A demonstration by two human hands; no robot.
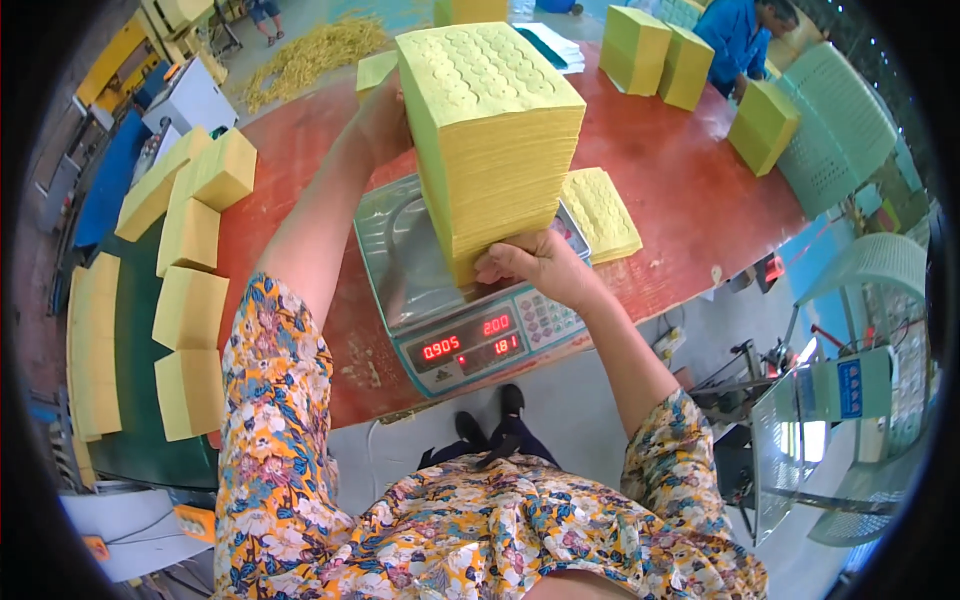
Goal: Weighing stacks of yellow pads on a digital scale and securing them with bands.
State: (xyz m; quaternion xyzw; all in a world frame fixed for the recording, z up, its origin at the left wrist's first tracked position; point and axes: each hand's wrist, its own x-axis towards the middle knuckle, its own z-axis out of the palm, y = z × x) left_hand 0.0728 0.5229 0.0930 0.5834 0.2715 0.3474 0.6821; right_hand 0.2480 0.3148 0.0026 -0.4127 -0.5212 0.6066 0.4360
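Observation:
A tall stack of yellow paper, its top sheet pressed with rows of scalloped round marks, stands tilted above the steel pan of a digital scale. My left hand grips the stack's far left side, its fingers mostly hidden behind the paper. Low on the near right corner, my right hand holds the stack with curled fingers. Whether the stack's bottom touches the pan, I cannot tell. Red digits glow on the scale's display. Just right of the scale lies a shorter pile of the same yellow paper.
The scale stands on a red table. Several yellow paper blocks line a green surface at left. More blocks stand far right, near a person in blue and a pale green plastic chair. Yellow scraps cover the floor beyond.

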